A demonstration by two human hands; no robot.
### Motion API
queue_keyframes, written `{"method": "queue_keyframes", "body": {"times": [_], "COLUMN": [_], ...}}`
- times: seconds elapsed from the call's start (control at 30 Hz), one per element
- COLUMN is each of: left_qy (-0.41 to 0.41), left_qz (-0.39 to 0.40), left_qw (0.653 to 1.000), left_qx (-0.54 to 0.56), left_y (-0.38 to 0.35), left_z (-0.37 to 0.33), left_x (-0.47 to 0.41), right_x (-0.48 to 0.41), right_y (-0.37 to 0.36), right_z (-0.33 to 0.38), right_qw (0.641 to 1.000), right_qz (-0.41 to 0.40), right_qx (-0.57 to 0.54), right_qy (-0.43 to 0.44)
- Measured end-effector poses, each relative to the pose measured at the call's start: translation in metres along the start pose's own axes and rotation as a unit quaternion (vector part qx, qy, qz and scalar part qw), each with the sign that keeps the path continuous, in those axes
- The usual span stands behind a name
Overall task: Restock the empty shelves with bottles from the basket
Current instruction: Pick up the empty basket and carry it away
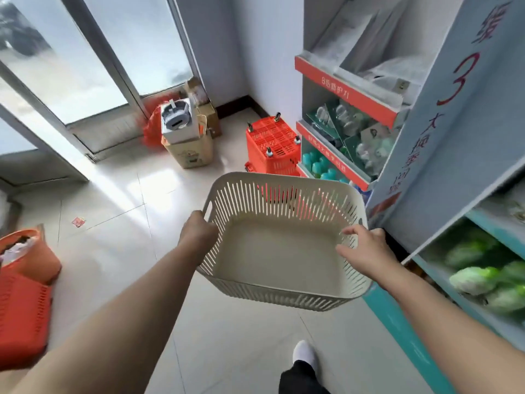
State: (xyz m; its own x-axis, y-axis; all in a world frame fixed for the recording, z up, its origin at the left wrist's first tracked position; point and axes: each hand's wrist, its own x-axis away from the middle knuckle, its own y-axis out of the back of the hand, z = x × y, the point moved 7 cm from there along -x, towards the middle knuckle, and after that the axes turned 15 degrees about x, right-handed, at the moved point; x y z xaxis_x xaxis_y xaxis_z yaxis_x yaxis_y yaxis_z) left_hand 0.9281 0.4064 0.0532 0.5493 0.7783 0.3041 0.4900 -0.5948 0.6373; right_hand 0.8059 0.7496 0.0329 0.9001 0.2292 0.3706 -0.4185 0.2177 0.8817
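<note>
Left forearm [108, 317] and right forearm [449, 314] reach forward from the bottom edge, with a foot in a white sock [305, 354] on the tiled floor [119, 194] between them. Left hand [197, 230]: fingers curled round the left rim of the cream slotted basket [284, 251], next to its handle slot, holding it clear of the floor. Right hand [366, 248]: fingers loosely spread and relaxed over the basket's right rim; contact with the rim cannot be confirmed. The basket is tilted, far wall raised, its flat bottom in full view.

The shelf unit [345, 89] with orange-red edge strips stands ahead on the right. Its middle tier carries blister packs [349, 123]. The lower tier holds teal bottles [315, 163], upright in a row, just beyond the basket's far right corner. A blue side panel [443, 155] bears a red numeral 3. Green cabbages [477, 277] lie on a separate shelf at right.

On the floor are an upturned orange wheeled basket [272, 143] beside the unit, a cardboard box [189, 150] by the glass door, and another orange basket [25, 280] at far left
</note>
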Motion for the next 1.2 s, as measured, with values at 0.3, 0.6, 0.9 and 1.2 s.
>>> {"method": "queue_keyframes", "body": {"times": [0.3,0.6,0.9,1.2], "left_qy": [0.018,-0.029,-0.057,-0.089], "left_qz": [-0.024,0.031,0.093,0.106], "left_qw": [0.999,0.997,0.992,0.99], "left_qx": [0.045,0.068,0.058,0.0], "left_y": [0.072,0.1,0.062,-0.044], "left_z": [-0.035,-0.082,-0.143,-0.249], "left_x": [-0.16,-0.346,-0.515,-0.644], "right_x": [-0.11,-0.23,-0.356,-0.506], "right_y": [0.05,0.059,0.047,0.07], "right_z": [0.156,0.28,0.326,0.315], "right_qw": [0.999,0.999,0.993,0.986], "right_qz": [0.009,-0.028,-0.041,-0.035], "right_qx": [0.027,-0.011,-0.062,-0.102], "right_qy": [0.046,-0.018,-0.087,-0.125]}}
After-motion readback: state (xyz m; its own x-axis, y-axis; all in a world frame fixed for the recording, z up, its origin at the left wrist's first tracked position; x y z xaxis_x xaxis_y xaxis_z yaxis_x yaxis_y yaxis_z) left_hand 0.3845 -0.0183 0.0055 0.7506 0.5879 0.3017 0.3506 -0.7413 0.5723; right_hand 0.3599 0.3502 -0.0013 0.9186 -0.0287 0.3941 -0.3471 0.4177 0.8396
